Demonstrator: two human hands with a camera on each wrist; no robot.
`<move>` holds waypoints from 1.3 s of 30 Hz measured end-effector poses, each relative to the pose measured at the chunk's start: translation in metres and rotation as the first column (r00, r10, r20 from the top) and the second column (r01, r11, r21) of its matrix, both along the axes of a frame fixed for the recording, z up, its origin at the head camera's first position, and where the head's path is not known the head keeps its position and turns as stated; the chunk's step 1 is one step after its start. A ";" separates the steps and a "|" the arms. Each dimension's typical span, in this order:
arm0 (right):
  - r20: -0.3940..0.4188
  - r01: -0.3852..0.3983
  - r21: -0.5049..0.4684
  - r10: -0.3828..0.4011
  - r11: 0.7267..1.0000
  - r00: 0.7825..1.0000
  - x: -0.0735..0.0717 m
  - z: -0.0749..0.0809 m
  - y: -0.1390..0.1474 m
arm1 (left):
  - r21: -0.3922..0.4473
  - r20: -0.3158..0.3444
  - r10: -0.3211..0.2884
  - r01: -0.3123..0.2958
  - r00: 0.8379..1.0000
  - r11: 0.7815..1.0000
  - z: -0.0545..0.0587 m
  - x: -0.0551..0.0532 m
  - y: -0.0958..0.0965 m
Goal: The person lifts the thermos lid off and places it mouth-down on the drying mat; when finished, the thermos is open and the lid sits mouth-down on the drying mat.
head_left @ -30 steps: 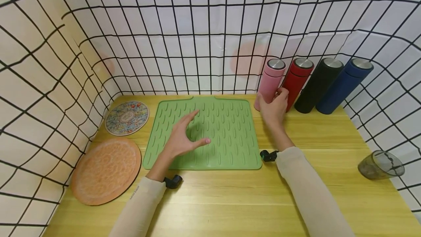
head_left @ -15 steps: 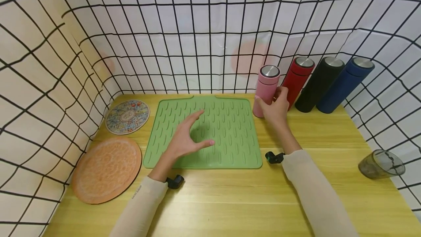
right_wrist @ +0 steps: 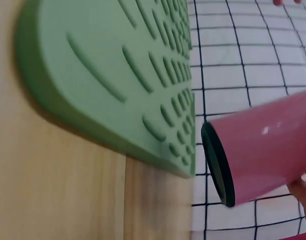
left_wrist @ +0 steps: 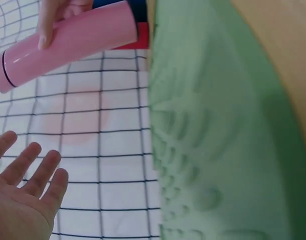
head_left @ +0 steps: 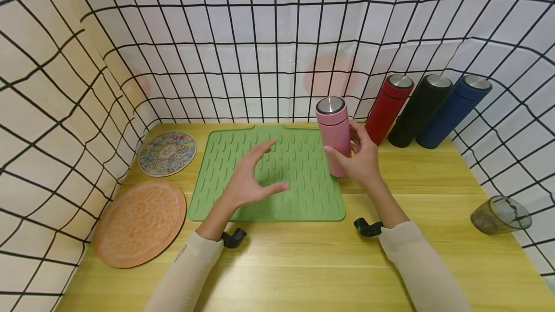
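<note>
My right hand grips the pink thermos bottle around its lower body, thumb on the near side. In the right wrist view the dark base of the pink bottle hangs clear of the table, near the corner of the green drying mat. Above the left half of the green mat hovers my left hand, its fingers and thumb spread with nothing between them. The left wrist view shows the fingers of this hand apart from the pink bottle.
Behind my right hand stand red, black and blue bottles in a row. A tinted glass is at the right. On the left lie a patterned round mat and an orange round mat. Gridded walls enclose the table.
The pink bottle has come off the table beside the red one and moved left and nearer, to the mat's right edge, in my right hand. My left hand has shifted slightly right.
</note>
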State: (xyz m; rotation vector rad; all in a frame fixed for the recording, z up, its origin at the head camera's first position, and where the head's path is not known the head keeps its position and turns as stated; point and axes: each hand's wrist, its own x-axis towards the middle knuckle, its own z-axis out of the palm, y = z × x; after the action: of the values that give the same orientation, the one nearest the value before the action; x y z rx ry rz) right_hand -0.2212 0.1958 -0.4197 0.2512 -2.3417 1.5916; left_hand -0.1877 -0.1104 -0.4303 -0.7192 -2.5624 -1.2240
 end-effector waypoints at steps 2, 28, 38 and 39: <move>-0.003 -0.051 0.013 0.051 0.999 0.999 0.008 0.002 -0.002 | 0.029 -0.029 -0.021 0.022 0.999 0.999 0.006 0.001 0.002; 0.005 -0.710 -0.053 0.711 0.703 0.703 0.050 0.008 -0.029 | 0.434 -0.134 -0.385 0.403 0.913 0.806 0.063 0.028 0.026; 0.105 -0.826 0.024 0.820 0.564 0.563 0.046 0.024 -0.038 | 0.587 -0.108 -0.492 0.455 0.864 0.670 0.066 0.032 0.025; 0.103 -0.833 0.030 0.827 0.553 0.552 0.046 0.025 -0.039 | 0.586 -0.121 -0.505 0.472 0.854 0.659 0.067 0.032 0.025</move>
State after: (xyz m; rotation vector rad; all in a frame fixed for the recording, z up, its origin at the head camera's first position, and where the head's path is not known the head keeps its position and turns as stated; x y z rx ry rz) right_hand -0.1756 0.1566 -0.3947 1.5676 -2.4730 1.8664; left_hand -0.1556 -0.0854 -0.3634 -1.2622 -1.8351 -2.1042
